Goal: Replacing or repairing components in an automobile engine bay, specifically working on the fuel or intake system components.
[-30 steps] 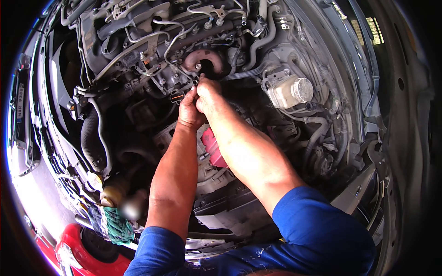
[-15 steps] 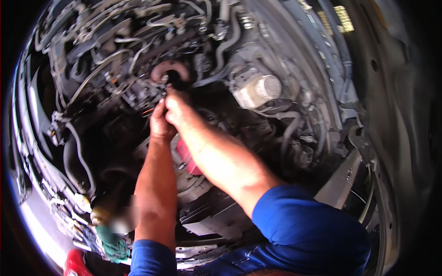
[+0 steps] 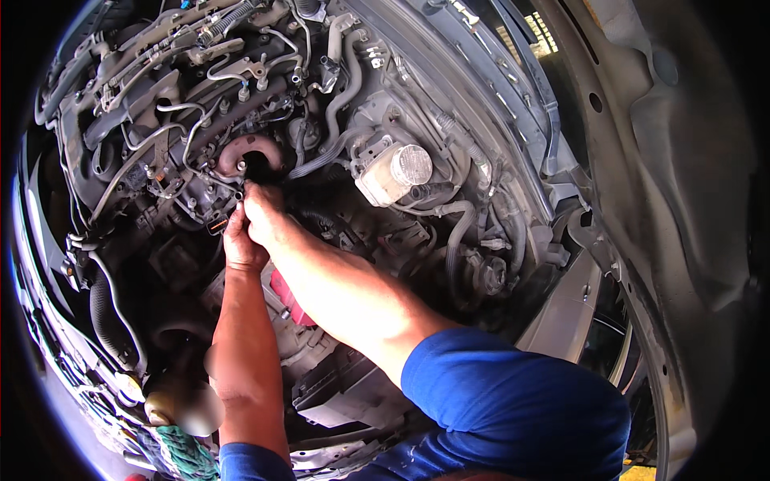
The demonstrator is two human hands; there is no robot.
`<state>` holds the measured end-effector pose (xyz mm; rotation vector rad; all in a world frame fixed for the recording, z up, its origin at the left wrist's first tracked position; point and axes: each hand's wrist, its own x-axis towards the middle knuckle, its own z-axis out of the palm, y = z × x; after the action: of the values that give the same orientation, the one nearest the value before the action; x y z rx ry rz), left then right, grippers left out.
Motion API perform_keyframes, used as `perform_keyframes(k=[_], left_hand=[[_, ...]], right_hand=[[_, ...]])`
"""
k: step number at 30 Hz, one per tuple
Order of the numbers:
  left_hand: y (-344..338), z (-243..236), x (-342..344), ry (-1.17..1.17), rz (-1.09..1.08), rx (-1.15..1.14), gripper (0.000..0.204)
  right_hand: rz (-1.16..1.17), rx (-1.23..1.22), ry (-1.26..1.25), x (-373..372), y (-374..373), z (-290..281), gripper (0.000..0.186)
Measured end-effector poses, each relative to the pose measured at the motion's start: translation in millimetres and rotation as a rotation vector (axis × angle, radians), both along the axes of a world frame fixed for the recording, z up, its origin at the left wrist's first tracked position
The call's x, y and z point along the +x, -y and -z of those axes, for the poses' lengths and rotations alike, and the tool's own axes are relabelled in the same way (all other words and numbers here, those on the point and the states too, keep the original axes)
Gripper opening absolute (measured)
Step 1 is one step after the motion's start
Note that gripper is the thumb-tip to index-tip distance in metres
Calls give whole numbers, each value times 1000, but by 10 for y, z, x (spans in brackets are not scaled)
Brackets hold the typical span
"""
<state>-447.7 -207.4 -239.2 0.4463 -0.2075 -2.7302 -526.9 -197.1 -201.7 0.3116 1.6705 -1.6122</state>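
Both my arms reach into a car's engine bay, hands close together just below a curved, rust-brown pipe. My right hand is closed, its fingertips down by the pipe's lower end. Just under it, my left hand is closed too, thumb pointing up towards the right hand. What the fingers grip is hidden by the hands. Beside the left hand shows a small dark piece with an orange stripe; whether it is held I cannot tell. Part of a red object shows under my right forearm.
A pale fluid reservoir with a round cap stands right of my hands. Metal lines and hoses cover the engine behind. A black box-like cover lies below my forearms. Green cloth and a blurred shape are at lower left.
The view has shifted, so the engine and my hands appear further left and lower. Both hands remain together below the rust-brown pipe. The picture is sharper now.
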Motion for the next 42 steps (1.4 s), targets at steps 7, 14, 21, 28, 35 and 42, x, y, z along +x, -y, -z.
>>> perform_keyframes(k=[7, 14, 21, 28, 35, 42], left_hand=[[-286, -332, -165, -60, 16, -16, 49], [-204, -450, 698, 344, 64, -185, 56], [-158, -971, 996, 761, 127, -633, 51], [-279, -1185, 1265, 829, 77, -782, 53], [-459, -1515, 1170, 750, 227, -765, 54], [-463, -1309, 1253, 767, 186, -929, 57]], right_hand=[[-158, 377, -172, -454, -111, -141, 43], [-385, -249, -567, 169, -324, -1485, 23], [-508, 878, -1965, -1603, -1667, -3421, 20], [-844, 1512, -1556, -2700, -1941, -3407, 24], [-908, 1550, -1491, -2762, -1948, -3537, 23], [-914, 1501, -1243, -2882, -1852, -3473, 28]])
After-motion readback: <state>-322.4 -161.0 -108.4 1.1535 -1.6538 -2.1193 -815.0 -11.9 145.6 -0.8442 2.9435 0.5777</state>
